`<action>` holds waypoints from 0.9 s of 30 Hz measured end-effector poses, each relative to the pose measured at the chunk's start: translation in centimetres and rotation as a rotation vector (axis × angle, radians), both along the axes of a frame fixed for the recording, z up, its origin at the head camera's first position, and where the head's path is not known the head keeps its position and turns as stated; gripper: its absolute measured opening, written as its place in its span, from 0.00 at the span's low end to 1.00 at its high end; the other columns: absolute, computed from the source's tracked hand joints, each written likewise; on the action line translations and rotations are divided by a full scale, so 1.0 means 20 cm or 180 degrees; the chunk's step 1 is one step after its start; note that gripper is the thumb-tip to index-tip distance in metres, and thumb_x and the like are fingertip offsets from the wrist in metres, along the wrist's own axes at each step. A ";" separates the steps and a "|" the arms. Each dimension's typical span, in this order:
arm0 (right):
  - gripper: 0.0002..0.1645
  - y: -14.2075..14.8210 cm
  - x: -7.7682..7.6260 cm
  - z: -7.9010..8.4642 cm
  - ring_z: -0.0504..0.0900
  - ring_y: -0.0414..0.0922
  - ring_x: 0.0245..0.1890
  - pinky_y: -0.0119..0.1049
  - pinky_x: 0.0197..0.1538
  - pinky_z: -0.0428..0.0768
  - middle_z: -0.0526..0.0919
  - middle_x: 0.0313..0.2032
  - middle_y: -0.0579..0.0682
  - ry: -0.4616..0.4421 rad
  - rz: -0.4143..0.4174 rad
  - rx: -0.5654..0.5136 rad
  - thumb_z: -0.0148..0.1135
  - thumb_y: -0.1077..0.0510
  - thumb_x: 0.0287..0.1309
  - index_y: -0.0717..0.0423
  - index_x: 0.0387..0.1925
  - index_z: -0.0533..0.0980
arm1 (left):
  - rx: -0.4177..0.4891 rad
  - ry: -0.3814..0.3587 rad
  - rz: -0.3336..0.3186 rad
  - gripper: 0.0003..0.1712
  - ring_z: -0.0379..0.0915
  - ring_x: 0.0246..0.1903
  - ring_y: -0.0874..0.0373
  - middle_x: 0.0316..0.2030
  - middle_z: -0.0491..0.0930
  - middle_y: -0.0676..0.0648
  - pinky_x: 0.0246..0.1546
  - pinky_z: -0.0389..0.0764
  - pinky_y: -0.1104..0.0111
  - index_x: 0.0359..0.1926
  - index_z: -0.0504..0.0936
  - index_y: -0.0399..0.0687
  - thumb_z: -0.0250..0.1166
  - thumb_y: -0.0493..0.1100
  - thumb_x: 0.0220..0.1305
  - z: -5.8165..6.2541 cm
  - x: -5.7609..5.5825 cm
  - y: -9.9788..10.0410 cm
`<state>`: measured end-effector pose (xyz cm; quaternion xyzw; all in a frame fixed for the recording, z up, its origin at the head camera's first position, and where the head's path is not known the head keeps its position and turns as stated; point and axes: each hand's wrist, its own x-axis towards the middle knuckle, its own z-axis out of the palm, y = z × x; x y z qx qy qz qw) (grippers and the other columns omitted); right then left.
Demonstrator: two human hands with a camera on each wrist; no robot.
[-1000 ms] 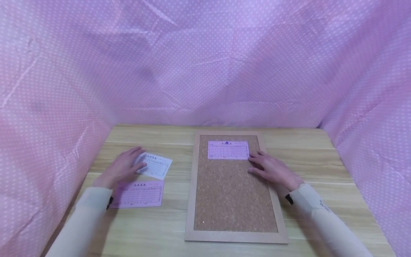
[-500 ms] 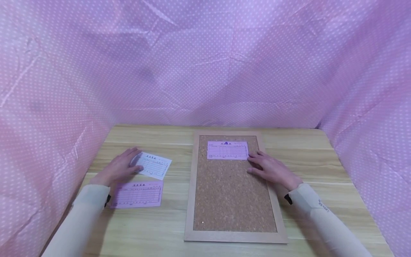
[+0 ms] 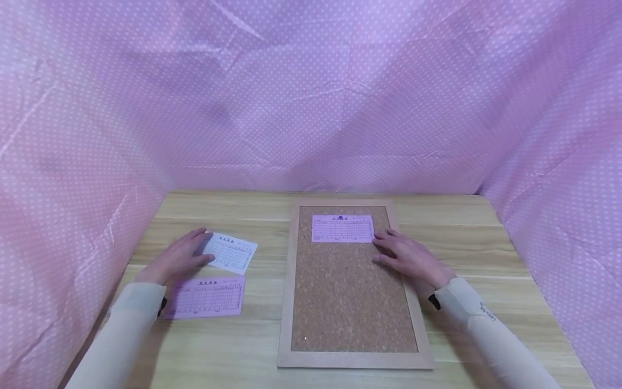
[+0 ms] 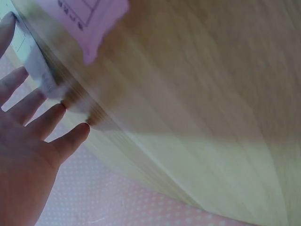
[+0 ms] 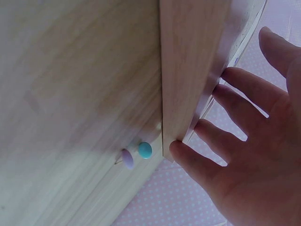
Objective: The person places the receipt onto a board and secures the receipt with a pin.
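Observation:
My left hand point(image 3: 176, 256) lies over the left end of a white printed slip point(image 3: 230, 254), its thumb on the lower left and its fingertips at the upper left edge. In the left wrist view the fingers point(image 4: 44, 120) are spread and straight. Just below lies a pink printed slip point(image 3: 209, 297), partly behind the wrist. My right hand point(image 3: 413, 255) rests over the right side of a framed cork board point(image 3: 355, 302), fingertips near the right edge of another pink slip point(image 3: 342, 231). A dark round pin point(image 3: 340, 217) sits at that slip's top.
A purple push pin point(image 5: 127, 159) and a teal push pin point(image 5: 145, 150) lie on the wooden table point(image 3: 262, 335) beside the board, seen in the right wrist view. Pink dotted cloth point(image 3: 311, 108) surrounds the table at the back and sides.
My left hand has drawn back slightly leftward, its thumb now covering less of the white slip. The right hand stays on the board. The head view has shifted a little.

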<state>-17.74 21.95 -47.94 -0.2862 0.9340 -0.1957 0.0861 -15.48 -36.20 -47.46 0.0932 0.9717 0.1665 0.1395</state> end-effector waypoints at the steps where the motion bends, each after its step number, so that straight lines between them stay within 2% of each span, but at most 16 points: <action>1: 0.34 0.00 0.00 0.00 0.57 0.68 0.75 0.66 0.72 0.62 0.70 0.72 0.62 0.0001 0.0000 0.0002 0.62 0.44 0.73 0.65 0.68 0.74 | -0.0003 -0.0008 0.0031 0.43 0.48 0.73 0.24 0.77 0.51 0.26 0.70 0.51 0.31 0.76 0.61 0.33 0.66 0.53 0.71 0.00 0.00 0.00; 5: 0.34 0.00 0.00 0.00 0.57 0.68 0.75 0.66 0.72 0.62 0.70 0.72 0.62 0.0014 0.0003 0.0001 0.62 0.45 0.72 0.65 0.68 0.74 | 0.0042 0.0022 0.0090 0.44 0.49 0.73 0.24 0.76 0.53 0.26 0.70 0.51 0.31 0.77 0.60 0.34 0.67 0.50 0.71 -0.01 -0.01 0.00; 14: 0.34 0.00 0.00 0.01 0.57 0.68 0.75 0.66 0.72 0.61 0.70 0.72 0.62 0.0007 -0.0016 -0.0006 0.62 0.45 0.72 0.65 0.68 0.74 | 0.0229 0.0173 0.0171 0.43 0.60 0.69 0.26 0.70 0.65 0.26 0.69 0.59 0.34 0.75 0.62 0.32 0.71 0.41 0.66 -0.02 -0.01 0.03; 22: 0.35 0.00 0.01 0.00 0.56 0.68 0.76 0.67 0.72 0.61 0.69 0.72 0.62 -0.0025 -0.0008 -0.0033 0.61 0.44 0.73 0.65 0.68 0.73 | 0.0275 0.0349 0.0250 0.37 0.65 0.66 0.27 0.68 0.68 0.28 0.67 0.62 0.33 0.75 0.65 0.35 0.66 0.36 0.68 -0.01 0.02 0.05; 27: 0.35 0.00 0.02 -0.01 0.57 0.69 0.75 0.68 0.72 0.61 0.69 0.72 0.62 -0.0043 -0.0022 -0.0062 0.61 0.43 0.73 0.65 0.68 0.74 | 0.0476 0.0424 0.0409 0.34 0.67 0.64 0.28 0.67 0.70 0.27 0.65 0.65 0.34 0.74 0.65 0.34 0.63 0.32 0.70 0.00 0.04 0.06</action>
